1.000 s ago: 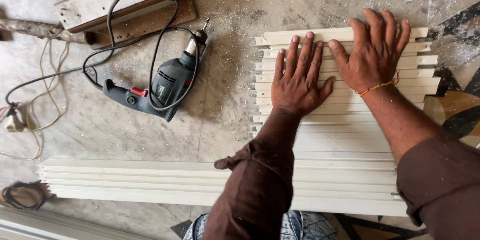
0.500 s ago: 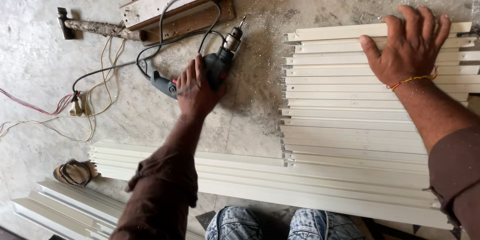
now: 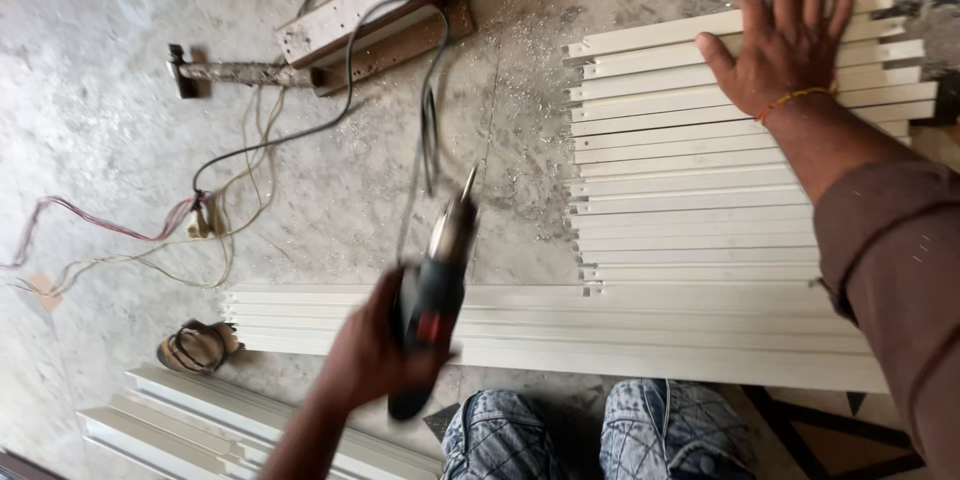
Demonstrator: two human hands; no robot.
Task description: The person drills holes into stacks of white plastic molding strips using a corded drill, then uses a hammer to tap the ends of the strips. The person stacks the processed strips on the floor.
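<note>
Gripping the electric drill (image 3: 437, 300) above the floor, the left hand (image 3: 370, 360) is clamped on its handle; the right hand (image 3: 780, 40) lies spread flat on the white slats (image 3: 690, 190). The trailing cord (image 3: 350, 90) could snag, jerking the bit off line.

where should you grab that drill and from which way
By the pistol handle below the dark body of the drill, coming from the near side, as the left hand does. The bit points away toward the slats and the cord trails off the handle's base.
</note>
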